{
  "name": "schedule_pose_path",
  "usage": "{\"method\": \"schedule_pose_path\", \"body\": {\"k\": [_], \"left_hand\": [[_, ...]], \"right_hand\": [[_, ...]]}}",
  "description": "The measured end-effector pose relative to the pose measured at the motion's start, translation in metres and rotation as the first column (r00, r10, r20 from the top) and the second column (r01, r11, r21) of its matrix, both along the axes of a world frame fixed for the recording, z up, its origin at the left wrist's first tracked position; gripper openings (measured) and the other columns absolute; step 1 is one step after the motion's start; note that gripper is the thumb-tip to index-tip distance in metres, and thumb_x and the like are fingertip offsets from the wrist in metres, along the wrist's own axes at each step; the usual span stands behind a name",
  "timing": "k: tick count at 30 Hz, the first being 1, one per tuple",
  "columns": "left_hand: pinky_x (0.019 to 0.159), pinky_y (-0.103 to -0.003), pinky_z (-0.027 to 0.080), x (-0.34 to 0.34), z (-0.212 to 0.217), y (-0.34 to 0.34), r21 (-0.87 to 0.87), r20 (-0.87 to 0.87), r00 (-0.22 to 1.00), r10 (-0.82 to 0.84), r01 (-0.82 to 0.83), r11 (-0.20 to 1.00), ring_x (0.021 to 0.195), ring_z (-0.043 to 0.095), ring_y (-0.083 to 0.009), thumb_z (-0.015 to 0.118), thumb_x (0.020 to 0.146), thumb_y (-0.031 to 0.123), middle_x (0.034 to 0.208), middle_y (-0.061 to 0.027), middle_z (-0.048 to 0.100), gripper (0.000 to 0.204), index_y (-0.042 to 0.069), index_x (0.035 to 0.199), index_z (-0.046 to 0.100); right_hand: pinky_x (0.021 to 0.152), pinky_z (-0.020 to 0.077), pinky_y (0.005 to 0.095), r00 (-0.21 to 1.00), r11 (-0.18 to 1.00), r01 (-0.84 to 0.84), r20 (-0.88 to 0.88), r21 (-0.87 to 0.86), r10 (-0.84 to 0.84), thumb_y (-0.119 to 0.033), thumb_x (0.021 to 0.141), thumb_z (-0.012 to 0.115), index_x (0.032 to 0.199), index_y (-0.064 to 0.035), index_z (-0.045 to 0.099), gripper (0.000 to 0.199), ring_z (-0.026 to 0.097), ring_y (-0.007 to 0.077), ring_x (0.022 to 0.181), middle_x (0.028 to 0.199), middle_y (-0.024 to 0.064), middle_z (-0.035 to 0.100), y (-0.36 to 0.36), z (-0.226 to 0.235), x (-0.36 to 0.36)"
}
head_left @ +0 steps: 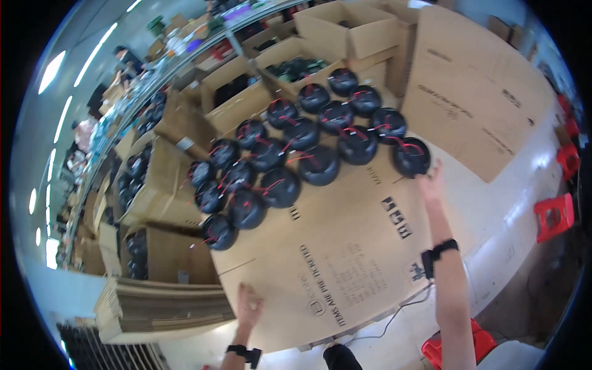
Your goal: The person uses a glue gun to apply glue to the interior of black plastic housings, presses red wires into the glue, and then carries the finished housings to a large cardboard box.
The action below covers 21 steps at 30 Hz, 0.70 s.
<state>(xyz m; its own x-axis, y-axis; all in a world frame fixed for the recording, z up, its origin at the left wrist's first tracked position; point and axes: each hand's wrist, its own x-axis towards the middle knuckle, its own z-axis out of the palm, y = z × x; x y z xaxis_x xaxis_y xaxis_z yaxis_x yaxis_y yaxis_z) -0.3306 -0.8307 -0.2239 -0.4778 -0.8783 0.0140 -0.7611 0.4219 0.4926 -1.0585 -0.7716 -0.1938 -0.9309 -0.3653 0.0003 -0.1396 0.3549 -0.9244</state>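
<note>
Many black round domes [319, 164] with thin red cords stand in slanting rows on a flat cardboard sheet [277, 246]. At the right end of the rows, my right hand [431, 182] is beside the rightmost black dome [411, 157]. Its fingers are apart, at the dome's lower right edge, and do not wrap round it. My left hand [249, 304] is low over the sheet's near left part, away from the domes, with nothing seen in it. Its fingers are slightly bent and a little blurred. Both wrists wear a black band.
Open cartons [231, 92] line the far side, some with dark goods inside. A large cardboard panel [475, 92] leans at the far right. Flattened cardboard [160, 311] is stacked at left. Red stools [554, 217] stand at right. A cable [394, 314] runs below the near edge.
</note>
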Motion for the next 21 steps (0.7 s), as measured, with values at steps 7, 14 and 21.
{"method": "schedule_pose_path", "body": {"k": [7,14,21], "left_hand": [[0.119,-0.049,0.034,-0.032,0.08,0.099,0.167,0.18,0.966,0.184,-0.214,0.962,0.148,0.029,-0.0446,0.067,0.081,0.01,0.161,-0.0255,0.027,0.075,0.009,0.151,0.039],[0.109,-0.049,0.044,-0.033,0.083,0.132,0.495,0.227,0.943,-0.245,0.105,0.863,0.135,0.046,-0.0424,0.066,0.083,0.021,0.146,-0.0227,0.048,0.059,0.008,0.139,0.052],[0.076,-0.035,0.06,0.009,0.112,0.167,0.954,-0.029,0.832,-0.553,0.188,0.233,0.095,0.073,-0.0223,0.064,0.096,0.007,0.109,-0.0179,0.073,0.039,0.004,0.134,0.057]], "right_hand": [[0.121,0.0272,0.055,0.726,0.797,-0.332,-0.402,0.505,0.557,-0.001,0.088,0.05,0.146,0.0011,0.047,0.059,0.033,0.0485,0.144,0.157,0.0282,0.036,0.193,-0.008,0.218],[0.073,0.0583,0.0383,0.201,0.831,-0.547,0.98,0.103,0.011,-0.018,0.09,0.068,0.13,-0.0066,0.059,0.042,0.071,0.0302,0.082,0.098,0.0189,0.071,0.448,-0.053,0.432],[0.086,0.0556,0.0488,0.905,0.658,-0.298,0.423,0.692,-0.035,-0.037,0.092,0.06,0.112,-0.0041,0.07,0.04,0.07,0.0369,0.099,0.105,0.0228,0.071,0.528,0.02,0.522]]}}
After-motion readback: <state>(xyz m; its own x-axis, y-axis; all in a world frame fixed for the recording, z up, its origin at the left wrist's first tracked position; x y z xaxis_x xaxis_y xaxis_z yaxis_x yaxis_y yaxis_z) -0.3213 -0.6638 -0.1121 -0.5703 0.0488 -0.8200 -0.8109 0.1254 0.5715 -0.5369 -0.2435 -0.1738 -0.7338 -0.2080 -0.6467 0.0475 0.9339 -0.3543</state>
